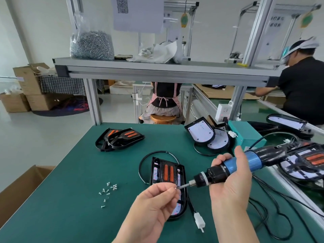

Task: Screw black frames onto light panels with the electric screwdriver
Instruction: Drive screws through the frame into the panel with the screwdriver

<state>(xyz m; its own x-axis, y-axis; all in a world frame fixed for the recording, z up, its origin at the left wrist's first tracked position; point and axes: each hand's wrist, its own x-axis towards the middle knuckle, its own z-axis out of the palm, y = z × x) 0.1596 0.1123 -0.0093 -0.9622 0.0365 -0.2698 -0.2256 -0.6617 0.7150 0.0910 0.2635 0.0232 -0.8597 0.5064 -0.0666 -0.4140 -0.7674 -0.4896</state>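
The green table is looking soft and matt. The screwdriver is shining in black and blue plastic. The little screws are gleaming like metal.

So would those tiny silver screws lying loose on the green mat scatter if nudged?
Probably. The tiny silver screws look very light and lie loose, so a nudge would likely scatter them. Their round heads might roll in arcs, though the green mat probably damps that.
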